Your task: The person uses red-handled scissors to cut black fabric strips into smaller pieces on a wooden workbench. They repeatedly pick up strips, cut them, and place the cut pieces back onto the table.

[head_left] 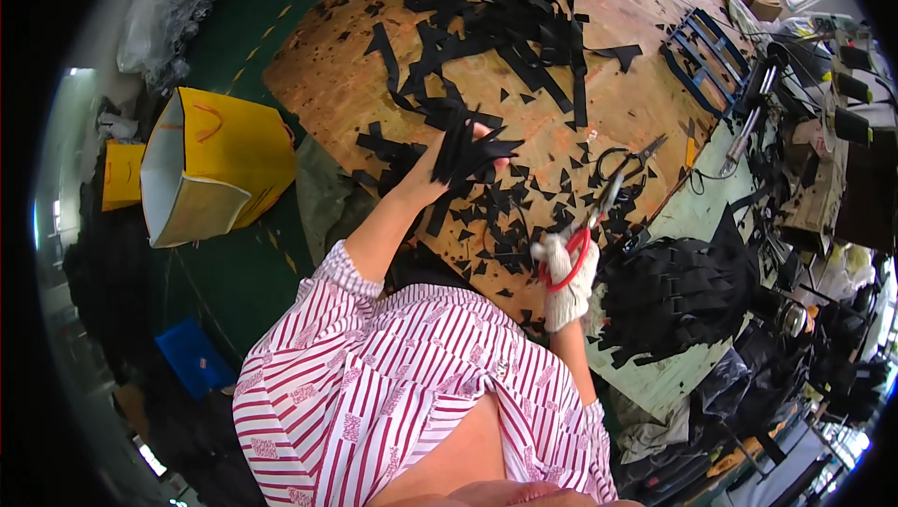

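Well under way, seemingly: left hand clamped on black strips, gloved right hand gripping red-handled scissors; trimmed scraps littered the board, long strips remained uncut.

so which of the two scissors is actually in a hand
The red-handled scissors, gripped by the gloved right hand; the black-handled pair lies loose on the wooden board.

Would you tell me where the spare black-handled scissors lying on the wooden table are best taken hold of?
Probably by the two black loop handles of the scissors, coming from the near side by the right hand. They lie flat, blades pointing away, loops nearest and free of scraps on the wooden table.
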The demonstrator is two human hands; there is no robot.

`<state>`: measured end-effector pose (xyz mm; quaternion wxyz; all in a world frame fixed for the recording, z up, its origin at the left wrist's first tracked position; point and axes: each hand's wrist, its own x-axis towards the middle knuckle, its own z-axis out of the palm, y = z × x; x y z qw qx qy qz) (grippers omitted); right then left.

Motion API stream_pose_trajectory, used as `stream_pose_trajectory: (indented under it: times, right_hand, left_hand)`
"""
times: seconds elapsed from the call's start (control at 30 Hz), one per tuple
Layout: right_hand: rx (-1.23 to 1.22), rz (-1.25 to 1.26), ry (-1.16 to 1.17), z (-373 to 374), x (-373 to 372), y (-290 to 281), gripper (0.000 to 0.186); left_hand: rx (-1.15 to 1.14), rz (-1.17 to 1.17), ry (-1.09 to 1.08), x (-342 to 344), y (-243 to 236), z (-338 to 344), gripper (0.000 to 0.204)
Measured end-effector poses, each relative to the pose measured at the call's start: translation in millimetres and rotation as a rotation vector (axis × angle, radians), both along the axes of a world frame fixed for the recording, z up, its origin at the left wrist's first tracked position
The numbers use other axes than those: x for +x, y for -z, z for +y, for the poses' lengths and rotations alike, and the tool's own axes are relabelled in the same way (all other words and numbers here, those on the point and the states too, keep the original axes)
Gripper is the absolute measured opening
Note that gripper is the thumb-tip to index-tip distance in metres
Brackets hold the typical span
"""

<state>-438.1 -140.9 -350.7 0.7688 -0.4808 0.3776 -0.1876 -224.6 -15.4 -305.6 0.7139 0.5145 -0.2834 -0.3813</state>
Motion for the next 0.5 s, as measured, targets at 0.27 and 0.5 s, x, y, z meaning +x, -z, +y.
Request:
stream_pose_trajectory:
  times: [0.27,0.5]
  right_hand:
    - [0.421,-0.223,0.033,5,27,11,0.021]
    - [0.614,-0.501,0.03,-11,18,8,0.045]
  left_hand:
    - [0.083,0.735,0.298,-52,6,23,0.035]
    - [0.414,0.436,0.343,-74,-1,23,0.032]
